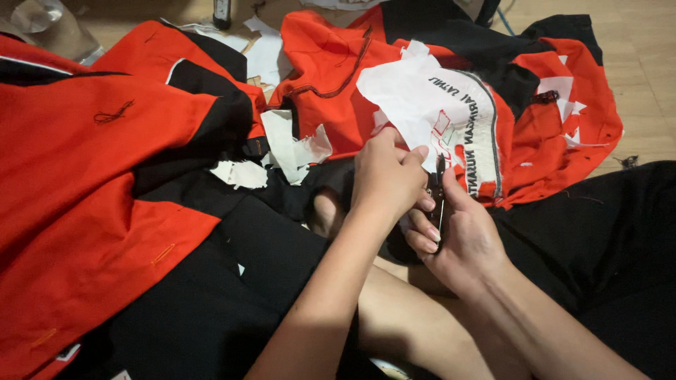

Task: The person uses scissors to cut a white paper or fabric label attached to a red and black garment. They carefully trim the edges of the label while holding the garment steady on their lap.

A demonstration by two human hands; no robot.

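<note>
My left hand [386,174] pinches the lower edge of a white paper backing sheet [415,98] that lies on an embroidered patch of a red and black garment [331,63]. Beside it, my right hand [461,232] grips a small dark cutting tool [439,184], its tip pointing up at the paper's edge between the two hands. Both hands touch near the paper's lower corner. The tool's blades are mostly hidden by my fingers.
More red and black garments [84,176] are piled at the left. Torn white paper scraps [292,144] lie among them. Black fabric [605,239] covers my lap at the right. A wooden floor [641,70] shows at the top right.
</note>
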